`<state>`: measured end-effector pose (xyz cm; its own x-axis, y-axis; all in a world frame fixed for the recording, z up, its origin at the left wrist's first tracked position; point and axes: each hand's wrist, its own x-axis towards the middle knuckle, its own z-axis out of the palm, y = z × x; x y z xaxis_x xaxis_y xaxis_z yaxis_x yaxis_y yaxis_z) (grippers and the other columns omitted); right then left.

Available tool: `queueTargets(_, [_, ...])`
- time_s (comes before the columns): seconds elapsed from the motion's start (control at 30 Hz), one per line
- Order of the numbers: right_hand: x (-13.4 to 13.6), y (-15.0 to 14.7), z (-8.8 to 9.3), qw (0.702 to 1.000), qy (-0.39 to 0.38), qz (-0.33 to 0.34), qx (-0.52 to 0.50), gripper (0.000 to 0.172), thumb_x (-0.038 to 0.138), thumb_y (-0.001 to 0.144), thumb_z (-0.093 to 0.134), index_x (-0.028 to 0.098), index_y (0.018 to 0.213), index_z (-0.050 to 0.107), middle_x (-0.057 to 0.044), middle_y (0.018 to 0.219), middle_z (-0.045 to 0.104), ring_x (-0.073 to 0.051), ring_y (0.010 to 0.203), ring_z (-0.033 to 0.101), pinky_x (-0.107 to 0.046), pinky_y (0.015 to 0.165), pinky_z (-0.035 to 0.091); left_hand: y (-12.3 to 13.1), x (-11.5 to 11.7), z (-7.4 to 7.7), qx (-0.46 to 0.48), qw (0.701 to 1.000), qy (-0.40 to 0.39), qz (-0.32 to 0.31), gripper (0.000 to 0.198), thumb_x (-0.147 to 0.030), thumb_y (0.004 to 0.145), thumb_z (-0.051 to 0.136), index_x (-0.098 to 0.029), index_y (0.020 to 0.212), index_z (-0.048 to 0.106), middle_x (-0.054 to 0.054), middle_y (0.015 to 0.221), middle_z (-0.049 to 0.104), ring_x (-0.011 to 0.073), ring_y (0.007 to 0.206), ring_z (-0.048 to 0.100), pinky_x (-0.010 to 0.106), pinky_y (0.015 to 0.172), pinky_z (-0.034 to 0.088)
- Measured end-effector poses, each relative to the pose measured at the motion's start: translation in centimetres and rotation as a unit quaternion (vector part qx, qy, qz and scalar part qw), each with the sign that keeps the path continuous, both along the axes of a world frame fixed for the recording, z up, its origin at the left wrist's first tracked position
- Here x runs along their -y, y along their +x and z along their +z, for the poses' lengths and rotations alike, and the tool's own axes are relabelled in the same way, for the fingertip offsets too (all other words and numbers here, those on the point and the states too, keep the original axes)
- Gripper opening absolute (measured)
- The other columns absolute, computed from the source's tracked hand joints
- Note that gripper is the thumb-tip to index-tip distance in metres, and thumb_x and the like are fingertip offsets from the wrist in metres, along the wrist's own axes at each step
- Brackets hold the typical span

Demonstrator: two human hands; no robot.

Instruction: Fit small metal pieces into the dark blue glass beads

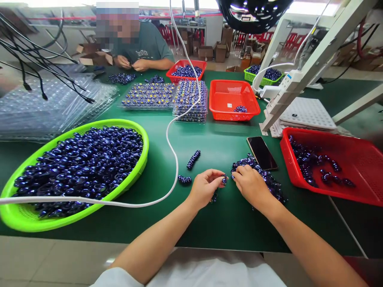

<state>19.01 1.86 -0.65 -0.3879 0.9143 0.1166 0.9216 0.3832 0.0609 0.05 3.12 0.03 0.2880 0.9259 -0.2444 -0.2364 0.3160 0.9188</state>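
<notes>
My left hand (206,186) pinches a small dark blue shiny piece (224,179) between thumb and fingers, just above the green table (215,143). My right hand (250,184) lies close beside it, fingers curled onto a loose pile of the same blue pieces (271,181); whether it grips any is hidden. A short stacked row of blue pieces (193,159) and a smaller cluster (184,179) lie to the left of my left hand.
A lime oval basket (18,215) heaped with blue pieces fills the left. A white cable (173,155) crosses the table. A black phone (262,152), red baskets (359,159) (223,95), filled clear trays (191,99) and a white frame (299,79) stand beyond. A person sits opposite.
</notes>
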Motion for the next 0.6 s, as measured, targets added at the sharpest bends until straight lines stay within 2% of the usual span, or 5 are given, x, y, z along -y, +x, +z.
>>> queueTargets(0.2, [2.2, 0.9, 0.1, 1.000, -0.002, 0.014, -0.004, 0.016, 0.009, 0.089, 0.057, 0.017, 0.085, 0.070, -0.009, 0.087, 0.066, -0.024, 0.085, 0.055, -0.036, 0.070, 0.039, 0.0, 0.1, -0.4, 0.078, 0.995, -0.051, -0.025, 0.029, -0.030, 0.069, 0.082, -0.012, 0.087, 0.068, 0.009, 0.083, 0.075, 0.0170, 0.074, 0.068, 0.029, 0.070, 0.054])
queueTargets(0.3, [3.6, 1.0, 1.3, 0.993, -0.003, -0.001, -0.121, 0.018, 0.011, 0.091, 0.054, 0.017, 0.093, 0.071, -0.008, 0.088, 0.066, -0.023, 0.085, 0.057, -0.036, 0.075, 0.043, 0.0, 0.2, -0.4, 0.106, 0.992, -0.063, -0.041, 0.028, -0.027, 0.069, 0.083, -0.012, 0.089, 0.070, 0.010, 0.091, 0.075, 0.0177, 0.082, 0.069, 0.029, 0.075, 0.053])
queueTargets(0.4, [4.6, 0.2, 2.5, 0.947, -0.040, -0.004, -0.318, 0.019, 0.016, 0.094, 0.052, 0.019, 0.103, 0.069, -0.005, 0.093, 0.068, -0.019, 0.086, 0.061, -0.033, 0.081, 0.048, 0.0, 0.6, -0.1, 0.119, 0.990, -0.041, -0.061, 0.025, -0.026, 0.072, 0.081, -0.012, 0.090, 0.071, 0.011, 0.101, 0.075, 0.0183, 0.091, 0.068, 0.030, 0.084, 0.052])
queueTargets(0.47, [4.9, -0.7, 2.9, 0.906, -0.059, -0.033, -0.418, 0.016, 0.019, 0.093, 0.055, 0.021, 0.100, 0.069, -0.003, 0.092, 0.069, -0.016, 0.083, 0.063, -0.029, 0.076, 0.051, 0.1, 0.9, 0.0, 0.126, 0.989, -0.027, -0.074, 0.023, -0.026, 0.075, 0.080, -0.013, 0.091, 0.070, 0.011, 0.103, 0.076, 0.0193, 0.096, 0.069, 0.032, 0.089, 0.051])
queueTargets(0.6, [4.9, -1.9, 2.0, 0.861, -0.030, -0.111, -0.496, 0.012, 0.018, 0.089, 0.059, 0.022, 0.093, 0.070, 0.000, 0.082, 0.070, -0.013, 0.068, 0.065, -0.025, 0.064, 0.053, 0.5, 1.7, 0.2, 0.103, 0.992, -0.013, -0.071, 0.024, -0.030, 0.075, 0.079, -0.014, 0.091, 0.069, 0.011, 0.108, 0.076, 0.0212, 0.099, 0.069, 0.033, 0.089, 0.051])
